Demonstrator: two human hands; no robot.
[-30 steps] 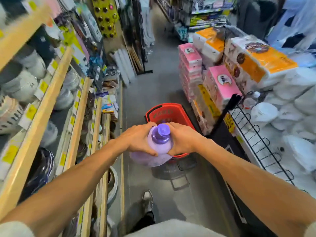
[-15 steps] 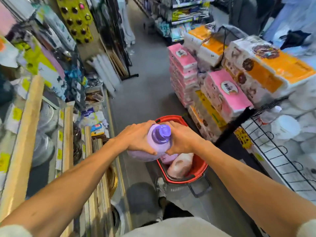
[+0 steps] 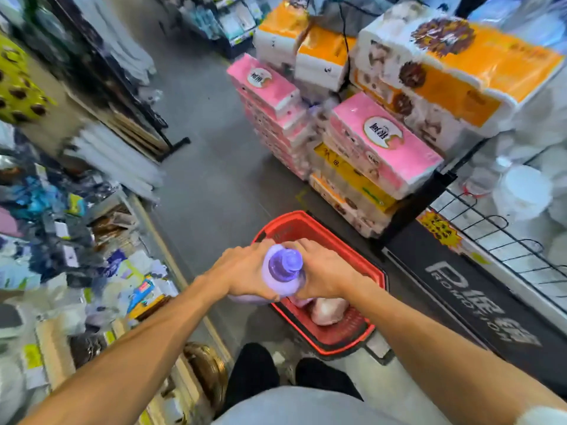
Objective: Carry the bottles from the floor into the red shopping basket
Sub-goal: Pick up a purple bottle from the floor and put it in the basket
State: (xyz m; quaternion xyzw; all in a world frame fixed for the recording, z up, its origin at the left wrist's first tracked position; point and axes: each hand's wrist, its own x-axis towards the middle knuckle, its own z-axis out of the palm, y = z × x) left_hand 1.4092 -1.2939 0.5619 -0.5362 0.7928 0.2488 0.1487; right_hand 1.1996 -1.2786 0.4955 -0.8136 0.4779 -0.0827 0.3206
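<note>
A lilac bottle [image 3: 277, 285] with a darker purple cap is gripped from both sides, my left hand [image 3: 242, 276] on its left flank and my right hand [image 3: 322, 273] on its right. It hangs over the near-left part of the red shopping basket [image 3: 337, 342], which stands on the grey floor just ahead of my feet. Inside the basket lie a pale pink bottle [image 3: 328, 311] and part of another pinkish bottle [image 3: 299, 301], half hidden by my right wrist.
Stacked pink and orange tissue packs [image 3: 383, 148] crowd the right of the aisle beside a black promotion stand [image 3: 478, 305] with a wire rack [image 3: 503, 231]. Cluttered shelves [image 3: 92, 256] line the left. Open grey floor [image 3: 208, 179] stretches ahead.
I have stepped closer: the basket has come nearer, just before my feet, and its contents show more. The bottle, still held by both hands, now hangs over the basket's near-left part.
</note>
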